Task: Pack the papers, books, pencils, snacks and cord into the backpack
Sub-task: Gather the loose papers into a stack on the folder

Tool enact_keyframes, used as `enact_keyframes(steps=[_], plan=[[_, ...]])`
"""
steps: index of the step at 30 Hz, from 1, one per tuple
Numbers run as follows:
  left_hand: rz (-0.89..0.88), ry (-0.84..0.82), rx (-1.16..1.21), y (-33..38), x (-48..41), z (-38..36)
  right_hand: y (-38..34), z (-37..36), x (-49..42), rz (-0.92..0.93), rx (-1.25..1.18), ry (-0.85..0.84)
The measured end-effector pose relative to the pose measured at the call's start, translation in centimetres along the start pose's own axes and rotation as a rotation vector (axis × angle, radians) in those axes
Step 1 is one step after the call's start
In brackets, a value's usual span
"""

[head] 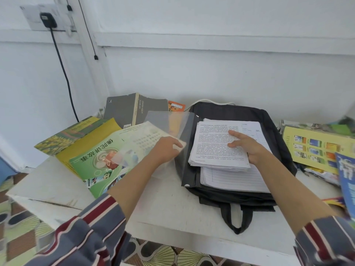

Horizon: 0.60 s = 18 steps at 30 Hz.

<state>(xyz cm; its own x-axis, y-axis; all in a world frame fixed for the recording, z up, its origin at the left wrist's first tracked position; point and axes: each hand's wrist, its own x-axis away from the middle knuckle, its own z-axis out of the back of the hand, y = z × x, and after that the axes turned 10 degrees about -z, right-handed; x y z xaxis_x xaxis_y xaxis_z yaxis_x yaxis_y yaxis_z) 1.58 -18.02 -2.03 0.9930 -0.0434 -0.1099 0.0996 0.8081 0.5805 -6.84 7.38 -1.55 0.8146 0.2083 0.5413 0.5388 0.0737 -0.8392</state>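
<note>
A black backpack (269,120) lies flat on the white table (169,214). On it rests an open clear plastic folder (190,169) holding a stack of printed papers (213,150) above lined sheets (230,179). My right hand (247,144) presses flat on the papers with fingers spread. My left hand (167,148) pinches the folder's translucent cover flap (172,123), which is lifted to the left. A green book (107,160), a yellow book (92,139) and a grey book (123,110) lie left of the backpack. A white cord (211,101) shows behind the backpack.
An orange snack packet (176,106) sits behind the folder flap. More books and a yellow booklet (315,146) pile up at the right, with a blue book (346,175) at the edge. A black cable (63,73) hangs from a wall plug. The wall stands close behind the table.
</note>
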Motion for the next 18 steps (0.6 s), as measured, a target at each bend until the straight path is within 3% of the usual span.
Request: enact_keyframes(steps=[7, 12, 18], plan=[[0.094, -0.024, 0.101, -0.5, 0.2, 0.9, 0.0, 0.2, -0.4, -0.002, -0.038, -0.017], [0.059, -0.031, 0.170, -0.4, 0.4, 1.2, -0.1, 0.2, 0.1, 0.029, -0.035, -0.016], [0.052, -0.050, 0.227, -0.5, 0.4, 2.1, -1.3, -0.7, 1.2, 0.103, -0.064, -0.181]])
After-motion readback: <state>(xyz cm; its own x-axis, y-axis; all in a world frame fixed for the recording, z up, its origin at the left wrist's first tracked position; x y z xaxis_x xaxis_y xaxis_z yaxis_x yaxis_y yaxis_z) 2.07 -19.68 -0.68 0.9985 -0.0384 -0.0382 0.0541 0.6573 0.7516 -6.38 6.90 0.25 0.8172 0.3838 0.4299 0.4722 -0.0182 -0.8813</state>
